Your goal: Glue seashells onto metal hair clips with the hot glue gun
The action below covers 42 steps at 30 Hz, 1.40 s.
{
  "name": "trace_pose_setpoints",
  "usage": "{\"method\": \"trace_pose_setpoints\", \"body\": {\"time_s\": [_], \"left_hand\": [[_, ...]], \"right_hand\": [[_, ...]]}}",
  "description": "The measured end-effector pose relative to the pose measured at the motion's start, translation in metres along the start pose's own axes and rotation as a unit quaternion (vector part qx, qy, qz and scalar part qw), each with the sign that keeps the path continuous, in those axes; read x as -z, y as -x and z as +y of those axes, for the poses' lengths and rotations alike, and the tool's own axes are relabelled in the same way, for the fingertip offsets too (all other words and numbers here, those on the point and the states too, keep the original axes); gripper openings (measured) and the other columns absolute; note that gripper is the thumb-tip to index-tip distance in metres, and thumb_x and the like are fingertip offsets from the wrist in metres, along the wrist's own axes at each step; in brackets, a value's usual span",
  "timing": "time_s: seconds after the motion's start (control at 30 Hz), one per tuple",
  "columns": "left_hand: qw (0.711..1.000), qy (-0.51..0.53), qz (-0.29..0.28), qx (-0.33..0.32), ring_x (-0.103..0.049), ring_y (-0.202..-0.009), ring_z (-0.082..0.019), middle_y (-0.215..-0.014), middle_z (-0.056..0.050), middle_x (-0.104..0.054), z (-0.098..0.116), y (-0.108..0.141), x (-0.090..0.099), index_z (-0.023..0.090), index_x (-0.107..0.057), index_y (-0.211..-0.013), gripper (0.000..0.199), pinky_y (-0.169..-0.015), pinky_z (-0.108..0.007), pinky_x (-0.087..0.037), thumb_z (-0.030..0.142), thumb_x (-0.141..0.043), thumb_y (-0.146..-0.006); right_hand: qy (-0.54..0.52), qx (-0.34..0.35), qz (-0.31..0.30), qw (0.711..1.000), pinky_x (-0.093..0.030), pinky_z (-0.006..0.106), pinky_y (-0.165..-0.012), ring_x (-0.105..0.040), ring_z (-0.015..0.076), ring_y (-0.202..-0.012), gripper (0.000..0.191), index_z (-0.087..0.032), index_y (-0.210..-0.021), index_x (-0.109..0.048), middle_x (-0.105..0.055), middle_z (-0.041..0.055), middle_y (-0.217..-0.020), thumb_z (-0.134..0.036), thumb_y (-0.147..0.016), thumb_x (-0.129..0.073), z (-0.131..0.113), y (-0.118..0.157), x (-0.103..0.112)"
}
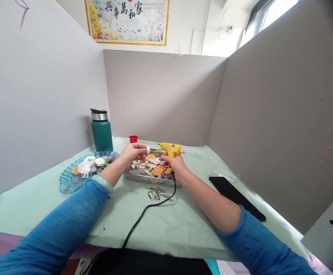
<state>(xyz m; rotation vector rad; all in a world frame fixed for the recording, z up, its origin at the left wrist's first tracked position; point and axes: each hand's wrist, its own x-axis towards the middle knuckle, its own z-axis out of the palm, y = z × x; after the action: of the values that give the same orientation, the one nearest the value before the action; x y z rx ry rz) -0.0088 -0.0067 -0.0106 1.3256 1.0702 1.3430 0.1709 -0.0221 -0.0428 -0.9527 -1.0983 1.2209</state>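
My right hand (176, 166) is wrapped round the handle of a yellow hot glue gun (170, 148), its nozzle turned to the left. Between the fingertips of my left hand (134, 151) is a small white shell (148, 149), a short way left of the nozzle. Both hands are above a metal tray (137, 176) of orange, white and brown shells. A black cord (147, 207) runs from the glue gun's handle down over the table's front edge. Several small metal clips (156, 194) lie in front of the tray.
A blue scalloped dish (65, 181) with shells stands at the left, a green bottle (101, 131) behind it. At the back is a red cup (133, 139). To the right lie a black flat object (236, 198) and a clear plastic bag (223, 174). Grey panels (163, 95) enclose the table.
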Motion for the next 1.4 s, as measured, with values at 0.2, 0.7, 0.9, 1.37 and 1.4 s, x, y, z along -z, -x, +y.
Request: {"method": "trace_pose_setpoints", "body": {"time_s": [0.2, 0.7, 0.9, 1.37, 1.4], "left_hand": [[0.998, -0.058, 0.008, -0.021, -0.053, -0.045, -0.008, -0.055, 0.001, -0.058, -0.003, -0.006, 0.006, 0.012, -0.059, -0.075, 0.020, -0.049, -0.024, -0.049, 0.015, -0.074, -0.061], [0.948, -0.309, 0.053, -0.062, -0.054, -0.050, -0.011, -0.062, -0.001, -0.063, 0.032, -0.017, 0.061, 0.014, -0.066, -0.068, 0.018, -0.049, -0.024, -0.046, 0.022, -0.072, -0.053], [0.936, -0.345, 0.068, -0.015, -0.055, -0.057, -0.013, -0.060, 0.001, -0.063, 0.037, -0.013, 0.122, 0.018, -0.067, -0.063, 0.020, -0.052, -0.023, -0.043, 0.024, -0.074, -0.046], [0.913, -0.392, 0.056, 0.103, -0.057, -0.068, -0.017, -0.063, 0.000, -0.068, 0.021, -0.011, 0.185, 0.014, -0.071, -0.074, 0.032, -0.061, -0.023, -0.042, 0.022, -0.079, -0.045], [0.909, -0.400, 0.061, 0.105, -0.057, -0.068, -0.017, -0.064, 0.000, -0.068, 0.020, -0.012, 0.187, 0.014, -0.071, -0.075, 0.031, -0.061, -0.023, -0.041, 0.022, -0.078, -0.045]], "right_hand": [[0.010, -0.006, 0.003, 1.000, -0.037, 0.016, -0.035, -0.053, 0.0079, -0.048, 0.024, -0.018, -0.075, -0.051, -0.059, -0.0021, -0.065, -0.016, -0.060, -0.069, -0.001, 0.001, -0.002], [0.018, -0.009, -0.007, 1.000, -0.038, 0.015, -0.035, -0.053, 0.0072, -0.049, 0.026, -0.018, -0.076, -0.052, -0.060, -0.0013, -0.069, -0.017, -0.058, -0.070, 0.000, 0.001, -0.001], [0.029, -0.017, -0.008, 0.999, -0.039, 0.015, -0.035, -0.055, 0.0080, -0.049, 0.025, -0.018, -0.078, -0.053, -0.061, 0.0004, -0.070, -0.017, -0.059, -0.070, -0.001, 0.004, -0.003], [0.046, -0.005, -0.019, 0.999, -0.038, 0.015, -0.034, -0.054, 0.0078, -0.048, 0.023, -0.017, -0.077, -0.054, -0.060, -0.0001, -0.067, -0.017, -0.060, -0.070, 0.000, 0.006, -0.004], [0.045, -0.005, -0.021, 0.999, -0.038, 0.015, -0.034, -0.054, 0.0078, -0.048, 0.023, -0.017, -0.077, -0.054, -0.060, -0.0005, -0.066, -0.017, -0.060, -0.070, 0.000, 0.006, -0.004]]}}
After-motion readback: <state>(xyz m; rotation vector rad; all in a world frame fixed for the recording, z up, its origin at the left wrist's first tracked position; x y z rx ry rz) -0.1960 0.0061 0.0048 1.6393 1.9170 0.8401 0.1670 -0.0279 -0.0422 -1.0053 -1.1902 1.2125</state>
